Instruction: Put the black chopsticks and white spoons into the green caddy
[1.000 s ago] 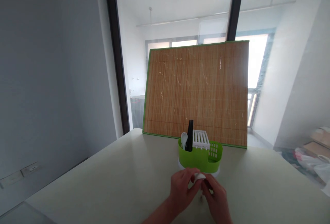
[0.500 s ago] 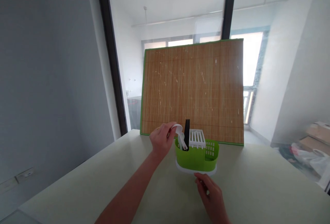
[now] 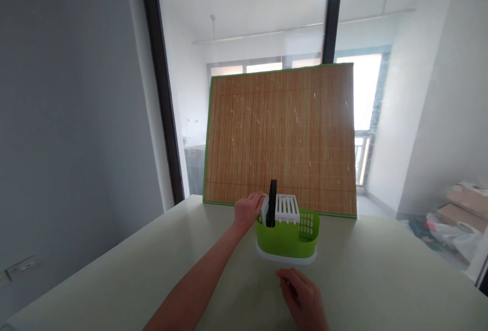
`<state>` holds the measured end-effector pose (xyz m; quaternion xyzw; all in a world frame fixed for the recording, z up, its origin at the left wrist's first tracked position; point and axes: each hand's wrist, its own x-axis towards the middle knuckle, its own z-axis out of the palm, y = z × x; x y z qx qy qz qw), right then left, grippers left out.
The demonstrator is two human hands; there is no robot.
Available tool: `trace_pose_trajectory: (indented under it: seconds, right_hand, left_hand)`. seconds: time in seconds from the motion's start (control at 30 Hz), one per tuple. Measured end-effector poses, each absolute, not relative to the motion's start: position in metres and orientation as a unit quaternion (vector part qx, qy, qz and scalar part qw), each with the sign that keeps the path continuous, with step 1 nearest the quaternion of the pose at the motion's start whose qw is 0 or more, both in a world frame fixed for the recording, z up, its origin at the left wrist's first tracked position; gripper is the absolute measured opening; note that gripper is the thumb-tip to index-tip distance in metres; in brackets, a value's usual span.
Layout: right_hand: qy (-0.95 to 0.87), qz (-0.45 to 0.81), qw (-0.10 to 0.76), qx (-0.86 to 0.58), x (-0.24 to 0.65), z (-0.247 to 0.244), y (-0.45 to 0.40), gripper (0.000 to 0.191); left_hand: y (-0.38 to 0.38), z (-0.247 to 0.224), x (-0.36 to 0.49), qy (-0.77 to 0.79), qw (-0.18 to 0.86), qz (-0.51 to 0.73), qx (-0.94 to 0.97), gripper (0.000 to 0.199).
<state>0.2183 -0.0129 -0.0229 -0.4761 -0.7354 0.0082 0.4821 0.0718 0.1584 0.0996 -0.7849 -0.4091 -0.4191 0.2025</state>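
My left hand [image 3: 248, 210] is closed on a white spoon [image 3: 264, 205], at the left end of a green utensil caddy [image 3: 280, 239]. The spoon's lower part is down inside the caddy, behind its front wall. Black chopsticks [image 3: 272, 201] stand upright just to the right of the spoon. A white slatted rack [image 3: 287, 208] sits on the caddy's middle, and the right compartment is lower at the front. In front of the caddy, my right hand [image 3: 303, 295] is near the table surface with its fingers curled together; nothing shows in them.
The caddy stands on a white base tray [image 3: 285, 259] on a pale table [image 3: 366, 270]. Behind it a bamboo mat [image 3: 280, 132] with green edging leans upright against a glass partition. Boxes and plastic bags [image 3: 453, 224] lie beyond the table at the right.
My left hand has lowered the spoon into the caddy's left end; before, it was tilted above the rim. My right hand keeps its curled shape. The view has shifted slightly.
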Motion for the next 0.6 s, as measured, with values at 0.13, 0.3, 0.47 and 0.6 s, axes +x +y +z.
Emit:
trace_pose_trajectory:
  seconds: [0.13, 0.3, 0.47, 0.6]
  right_hand:
    - [-0.740, 0.006, 0.479, -0.473, 0.217, -0.019, -0.014, 0.019]
    - [-0.747, 0.007, 0.472, -0.467, 0.216, -0.017, -0.017, 0.020]
    - [-0.749, 0.014, 0.462, -0.474, 0.216, -0.016, -0.019, 0.020]
    - [-0.754, 0.017, 0.456, -0.472, 0.216, -0.017, -0.018, 0.019]
  left_hand:
    - [0.162, 0.091, 0.072, -0.431, 0.186, -0.395, -0.790, 0.035]
    - [0.159, 0.081, 0.073, -0.449, 0.165, -0.359, -0.802, 0.030]
    - [0.159, 0.078, 0.073, -0.473, 0.147, -0.344, -0.798, 0.033]
    - [0.151, 0.083, 0.072, -0.485, 0.106, -0.366, -0.787, 0.042]
